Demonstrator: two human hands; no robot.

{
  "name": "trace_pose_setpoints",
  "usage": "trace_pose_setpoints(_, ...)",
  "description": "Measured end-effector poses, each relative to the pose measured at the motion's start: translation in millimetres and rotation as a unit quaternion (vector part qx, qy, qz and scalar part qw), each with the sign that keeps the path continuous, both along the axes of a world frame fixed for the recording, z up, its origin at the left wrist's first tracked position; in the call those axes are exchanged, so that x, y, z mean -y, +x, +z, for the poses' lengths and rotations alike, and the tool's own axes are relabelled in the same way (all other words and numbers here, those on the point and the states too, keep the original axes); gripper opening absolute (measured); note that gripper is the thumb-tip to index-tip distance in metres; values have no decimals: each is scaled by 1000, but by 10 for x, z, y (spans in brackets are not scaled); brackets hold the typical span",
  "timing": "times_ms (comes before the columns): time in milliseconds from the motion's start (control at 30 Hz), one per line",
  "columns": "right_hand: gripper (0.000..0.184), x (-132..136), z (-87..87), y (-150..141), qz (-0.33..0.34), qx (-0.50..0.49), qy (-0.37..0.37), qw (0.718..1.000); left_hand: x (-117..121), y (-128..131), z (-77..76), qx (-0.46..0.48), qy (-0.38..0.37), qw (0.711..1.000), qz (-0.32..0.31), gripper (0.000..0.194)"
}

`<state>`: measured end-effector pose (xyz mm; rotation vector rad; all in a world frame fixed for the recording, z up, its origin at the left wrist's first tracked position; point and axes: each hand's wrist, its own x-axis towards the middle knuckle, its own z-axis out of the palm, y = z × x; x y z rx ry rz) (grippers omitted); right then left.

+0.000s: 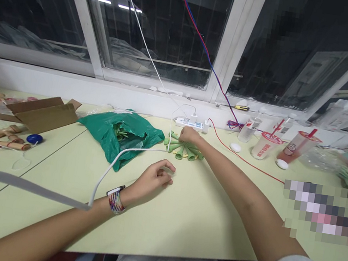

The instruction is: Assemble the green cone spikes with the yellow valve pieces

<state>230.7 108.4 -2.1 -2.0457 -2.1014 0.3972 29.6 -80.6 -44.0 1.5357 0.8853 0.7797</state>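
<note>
My right hand (189,135) reaches to the back of the table, closed over the middle of a ring of pale green, hollow cone-shaped pieces (179,154). Its fingertips are hidden, so what they grip cannot be made out. The open ends of the cones fan out below and to both sides of that hand. Nearer to me, my left hand (152,179) rests low over the table with loosely curled fingers. Its thumb and index finger are apart and nothing shows between them. Left of the cones lies a torn green plastic bag (136,120) with more green pieces inside.
A white cable (106,175) loops across, close to my left forearm. Behind the cones lies a power strip (191,124). On the right stand drink cups (265,146); a red wire (247,162) crosses there. A cardboard box (45,115) and wooden pieces (11,144) lie left.
</note>
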Motion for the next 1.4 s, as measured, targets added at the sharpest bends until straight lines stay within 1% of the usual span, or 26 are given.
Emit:
trace_pose_setpoints(167, 16, 135, 56, 130, 0, -33, 54, 998, -5, -11, -8, -9, 14, 1000, 1, 18)
trace_pose_setpoints(300, 15, 405, 21, 419, 1, -55, 119, 991, -21, -16, -25, -22, 40, 999, 2, 19)
trace_pose_setpoints(400, 20, 694, -83, 731, -8, -61, 178, 982, -64, -35, -11, -47, 94, 994, 14, 18)
trace_pose_setpoints(467, 23, 901, -186, 961, -21, -61, 219, 974, -117, -64, 22, -66, 140, 988, 25, 14)
trace_pose_setpoints(567, 26, 1179, -375, 1279, -54, -56, 241, 967, -235, -124, 82, -89, 179, 979, 32, 9)
trace_pose_setpoints(600, 26, 1253, -438, 1364, -63, -52, 236, 968, -282, -142, 96, -97, 187, 977, 35, 13)
trace_pose_setpoints(667, 26, 1361, -544, 1484, -65, -43, 213, 974, -383, -170, 109, -130, 216, 966, 54, 29)
trace_pose_setpoints(733, 29, 1413, -610, 1531, -55, -29, 188, 980, -487, -180, 102, -177, 248, 948, 91, 35)
trace_pose_setpoints(800, 28, 1425, -637, 1518, -42, -9, 170, 985, -594, -175, 87, -218, 296, 922, 120, 35)
trace_pose_setpoints(900, 27, 1419, -631, 1455, -26, 30, 154, 987, -753, -155, 72, -246, 309, 908, 138, 28)
trace_pose_setpoints(1033, 29, 1434, -602, 1415, -17, 66, 139, 988, -906, -140, 75, -276, 304, 899, 151, 17)
trace_pose_setpoints(1200, 31, 1460, -568, 1415, -13, 92, 126, 988, -930, -169, 65, -290, 292, 893, 179, 17)
trace_pose_setpoints(1300, 32, 1468, -548, 1406, -11, 103, 121, 987, -911, -185, 57, -299, 299, 890, 170, 16)
trace_pose_setpoints(1400, 32, 1474, -533, 1395, -10, 112, 118, 987, -900, -178, 58, -313, 317, 881, 157, 20)
